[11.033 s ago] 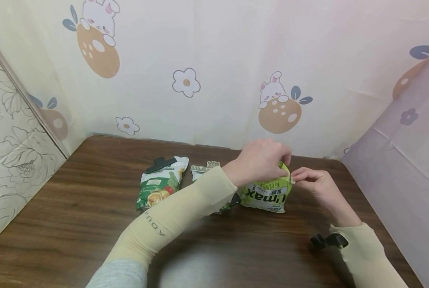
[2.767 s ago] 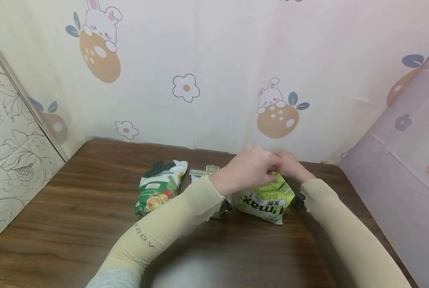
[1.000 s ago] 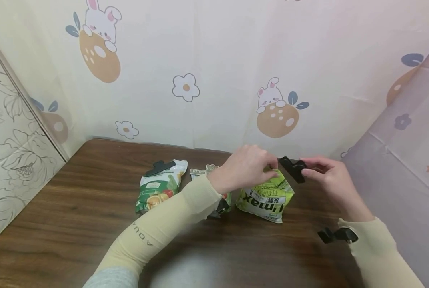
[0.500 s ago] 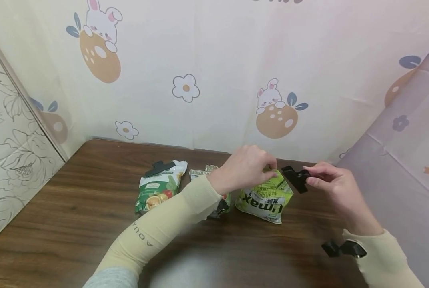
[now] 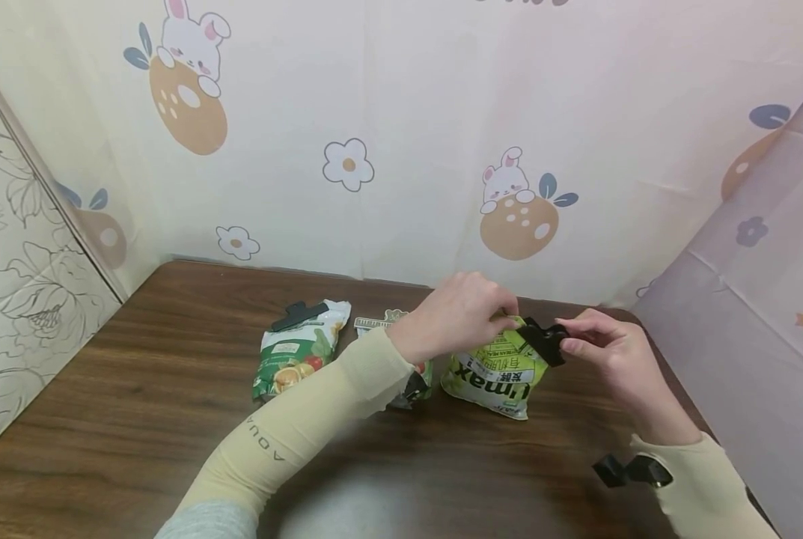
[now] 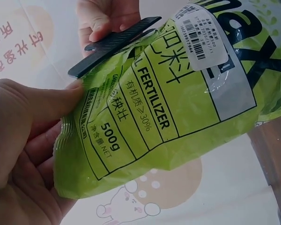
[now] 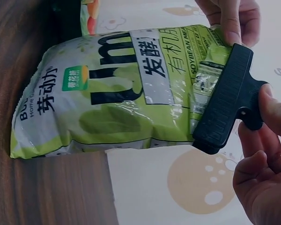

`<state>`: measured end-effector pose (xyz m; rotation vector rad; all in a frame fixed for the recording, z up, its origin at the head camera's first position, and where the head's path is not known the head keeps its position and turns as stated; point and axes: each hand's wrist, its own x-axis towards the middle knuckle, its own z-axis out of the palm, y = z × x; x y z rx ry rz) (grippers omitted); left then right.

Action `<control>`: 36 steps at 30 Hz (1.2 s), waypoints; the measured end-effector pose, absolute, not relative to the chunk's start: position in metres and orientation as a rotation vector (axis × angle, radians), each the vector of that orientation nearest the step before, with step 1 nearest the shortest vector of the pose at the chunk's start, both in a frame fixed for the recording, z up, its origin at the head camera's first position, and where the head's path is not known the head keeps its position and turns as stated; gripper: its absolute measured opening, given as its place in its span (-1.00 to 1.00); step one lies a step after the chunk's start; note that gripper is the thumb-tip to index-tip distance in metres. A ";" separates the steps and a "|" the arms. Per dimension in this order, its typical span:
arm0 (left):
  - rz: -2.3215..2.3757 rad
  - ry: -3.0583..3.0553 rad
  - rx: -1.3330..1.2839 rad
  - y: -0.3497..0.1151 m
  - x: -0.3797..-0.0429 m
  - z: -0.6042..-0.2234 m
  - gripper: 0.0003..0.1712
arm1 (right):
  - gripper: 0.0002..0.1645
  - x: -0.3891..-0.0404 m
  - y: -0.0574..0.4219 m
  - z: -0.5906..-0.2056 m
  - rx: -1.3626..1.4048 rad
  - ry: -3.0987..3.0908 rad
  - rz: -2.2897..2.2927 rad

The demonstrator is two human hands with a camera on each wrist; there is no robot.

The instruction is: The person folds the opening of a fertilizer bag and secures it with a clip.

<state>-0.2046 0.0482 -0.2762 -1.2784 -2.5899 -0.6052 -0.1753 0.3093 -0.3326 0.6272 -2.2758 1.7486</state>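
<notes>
A green and white fertilizer bag [image 5: 492,378] stands on the table, its print upside down in the head view. My left hand [image 5: 465,314] pinches the bag's top edge between thumb and fingers. My right hand [image 5: 613,352] squeezes the handles of a black bag clip [image 7: 227,98] between thumb and fingers. The clip lies across the folded top at the bag's right corner, close to my left fingertips. In the left wrist view, the green film [image 6: 131,140] runs in between the clip's bars.
To the left lies a green and white bag [image 5: 293,352] printed with fruit, a dark clip [image 5: 300,316] on its top. Beside it, another bag with a pale patterned clip [image 5: 381,320] is partly hidden by my left sleeve [image 5: 320,404]. A patterned curtain [image 5: 414,224] hangs behind the table.
Earlier my right hand pinched the bag's corner, then reached behind the bag. It has since brought up the black clip and moved it left onto the bag's top. The left hand holds steady.
</notes>
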 end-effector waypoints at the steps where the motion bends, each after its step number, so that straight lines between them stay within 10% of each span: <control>1: -0.609 -2.589 -1.282 0.048 -0.205 -0.276 -0.87 | -0.64 -0.176 0.309 -0.333 0.625 -2.276 1.745; 36: -0.666 -2.597 -1.283 0.045 -0.209 -0.275 -0.82 | -0.54 -0.190 0.311 -0.356 0.736 -2.720 1.434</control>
